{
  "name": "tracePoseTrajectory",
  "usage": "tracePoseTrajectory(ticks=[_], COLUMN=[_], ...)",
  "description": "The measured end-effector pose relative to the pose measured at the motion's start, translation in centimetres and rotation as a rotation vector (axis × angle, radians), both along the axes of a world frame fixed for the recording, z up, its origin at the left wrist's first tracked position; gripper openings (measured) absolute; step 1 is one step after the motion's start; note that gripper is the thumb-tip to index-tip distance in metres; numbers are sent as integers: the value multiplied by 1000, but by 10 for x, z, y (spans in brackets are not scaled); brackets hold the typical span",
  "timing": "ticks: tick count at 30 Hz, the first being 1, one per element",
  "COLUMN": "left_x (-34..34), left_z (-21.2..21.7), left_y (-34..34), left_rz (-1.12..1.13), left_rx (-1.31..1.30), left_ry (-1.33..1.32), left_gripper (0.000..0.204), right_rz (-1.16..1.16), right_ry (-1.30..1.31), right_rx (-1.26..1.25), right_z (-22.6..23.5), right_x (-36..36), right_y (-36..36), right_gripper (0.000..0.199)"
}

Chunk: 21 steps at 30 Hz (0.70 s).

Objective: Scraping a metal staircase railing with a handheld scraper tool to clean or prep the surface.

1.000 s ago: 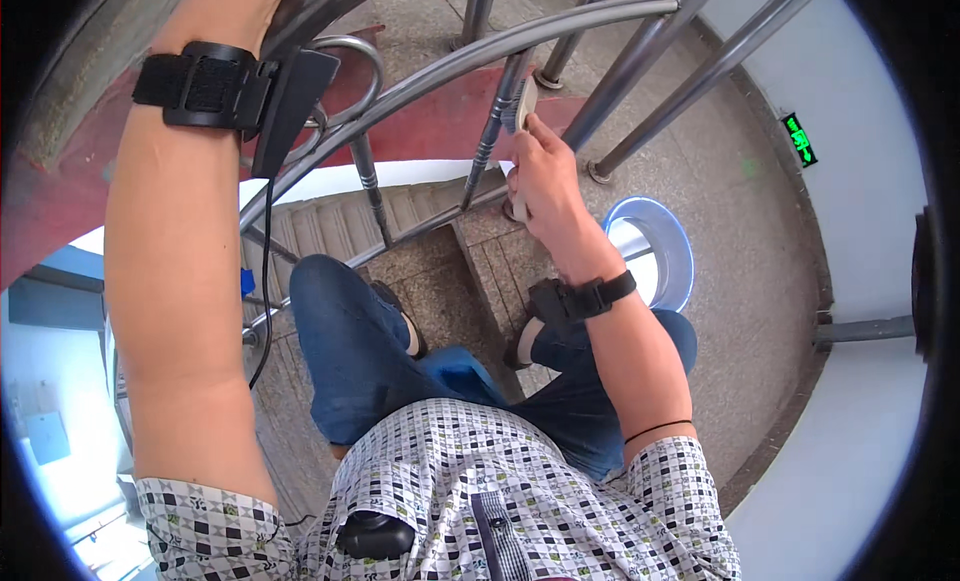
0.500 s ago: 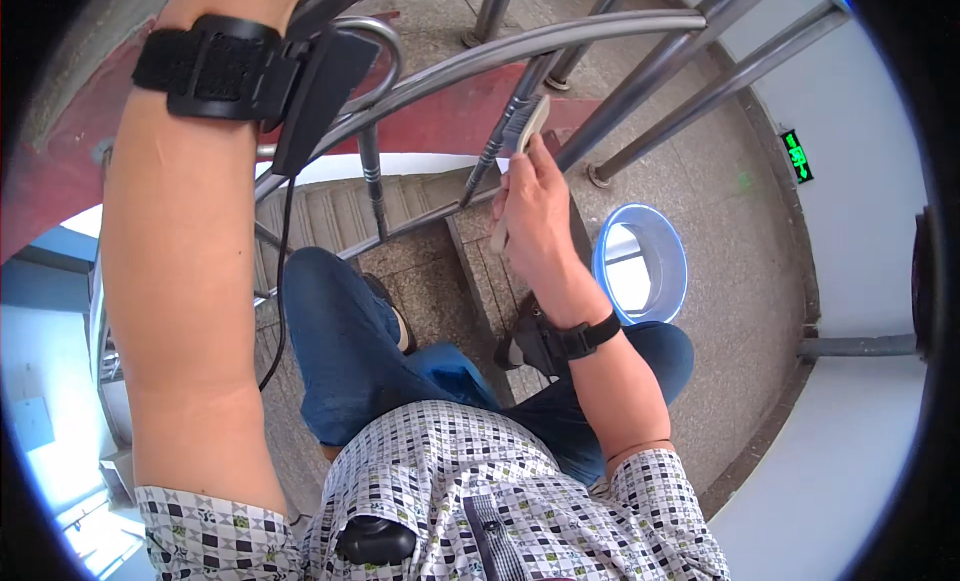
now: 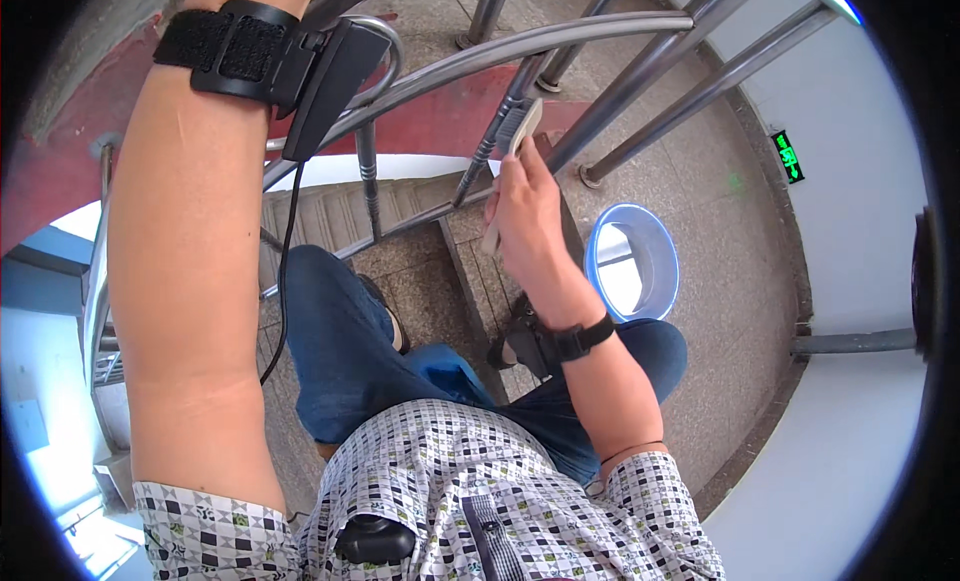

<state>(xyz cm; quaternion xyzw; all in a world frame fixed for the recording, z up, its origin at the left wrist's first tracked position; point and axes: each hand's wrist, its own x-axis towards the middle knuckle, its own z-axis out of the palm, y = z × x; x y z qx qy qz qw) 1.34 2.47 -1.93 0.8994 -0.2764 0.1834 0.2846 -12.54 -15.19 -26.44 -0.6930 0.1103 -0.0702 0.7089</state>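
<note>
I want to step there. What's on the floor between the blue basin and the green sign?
Nothing: in the head view, only bare speckled floor lies between the blue basin and the green sign, which hangs on the white wall.

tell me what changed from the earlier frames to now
The right hand slid its grey pad down and left along the slanted metal baluster, keeping hold of it. The view shifted, so the blue basin sits lower and further right. The left forearm stays raised toward the handrail, its hand out of view.

basins: one, blue (image 3: pixel 632 264), right of the rail (image 3: pixel 560 41) | wrist straps: two | cloths: one (image 3: pixel 512 141), at the rail | green signs: one (image 3: pixel 788 156)
</note>
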Motion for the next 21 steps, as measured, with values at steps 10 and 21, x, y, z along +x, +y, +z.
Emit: tracePoseTrajectory(ticks=[10, 21], left_x=[-5, 0], left_z=[2, 2], left_y=[3, 4], left_rz=[-28, -8], left_rx=[18, 46], left_ry=[-77, -53], left_gripper=[92, 95], right_rz=[59, 70], right_ry=[33, 54], right_rx=[23, 22], right_z=[5, 5], right_x=[16, 17], right_y=[-19, -24], right_gripper=[25, 30])
